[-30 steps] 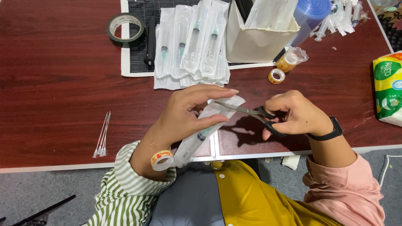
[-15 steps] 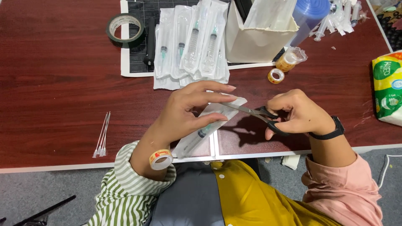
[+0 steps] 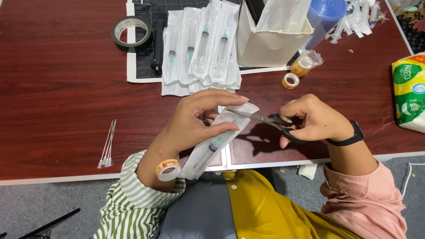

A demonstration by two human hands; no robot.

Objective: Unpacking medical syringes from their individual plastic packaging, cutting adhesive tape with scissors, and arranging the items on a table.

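We record a dark red wooden table. At its near edge, the left hand pinches a clear plastic-wrapped syringe packet; the right hand grips small black-handled scissors, blades at the packet's upper end. We judge the packet light, limp and slippery, best held mid-length over the stiff barrel.
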